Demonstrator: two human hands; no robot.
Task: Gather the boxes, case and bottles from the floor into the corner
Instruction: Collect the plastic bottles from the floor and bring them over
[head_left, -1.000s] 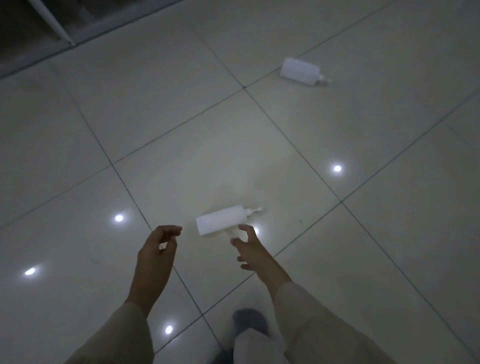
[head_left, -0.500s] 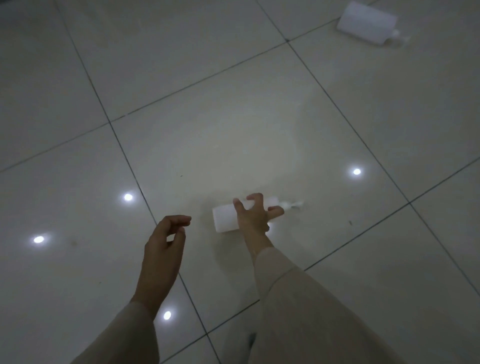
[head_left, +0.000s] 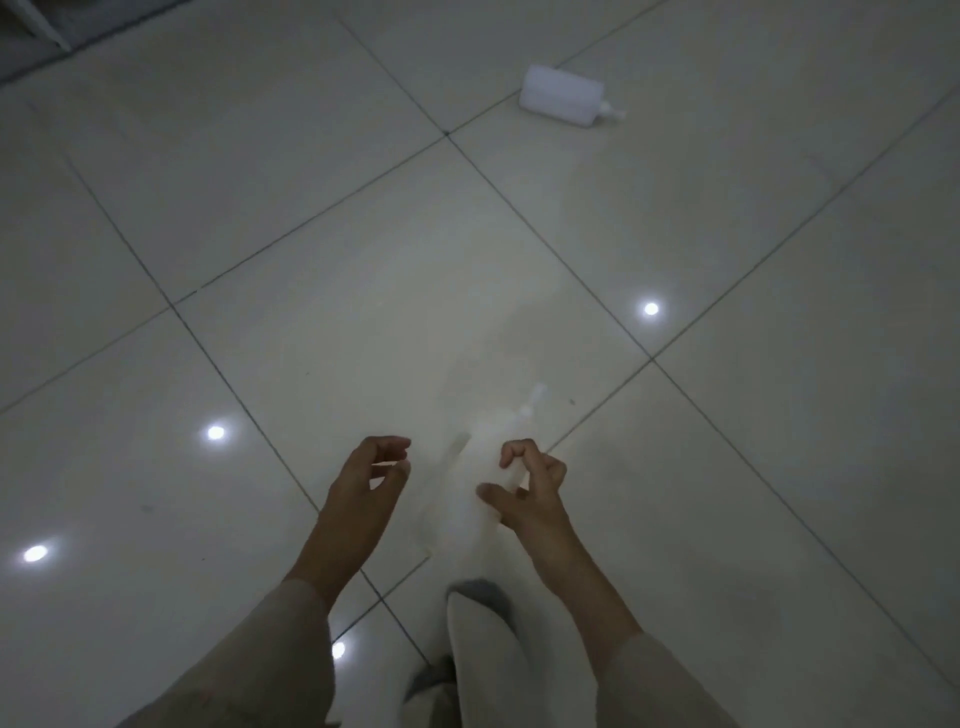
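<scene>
Dim light, glossy pale tiled floor (head_left: 260, 208) with dark grout lines and several small bright reflections.

Right hand (head_left: 530, 493): fingers (head_left: 511, 449) curled around a white pump bottle (head_left: 467, 488), thumb on the near side. Bottle is heavily motion-blurred; body smeared between the two hands, pump nozzle pointing away and up toward the right. Whether it is clear of the floor or touching it, cannot tell.

Left hand (head_left: 369, 483): just beside the blurred bottle on its left, fingers loosely curved and partly open, holding nothing. Cannot tell whether the fingertips touch the bottle.

Second bottle (head_left: 563, 102): white, squarish body, lying on its side on the floor at upper right, pump end pointing right. Well apart from both hands, near a grout crossing.

Both forearms in light beige sleeves (head_left: 260, 649) enter from the bottom edge. Between them a pale trouser leg (head_left: 478, 649) and part of a grey shoe (head_left: 485, 592).

Upper left corner: darker strip, some kind of threshold or frame (head_left: 31, 41), details too dim to read.
</scene>
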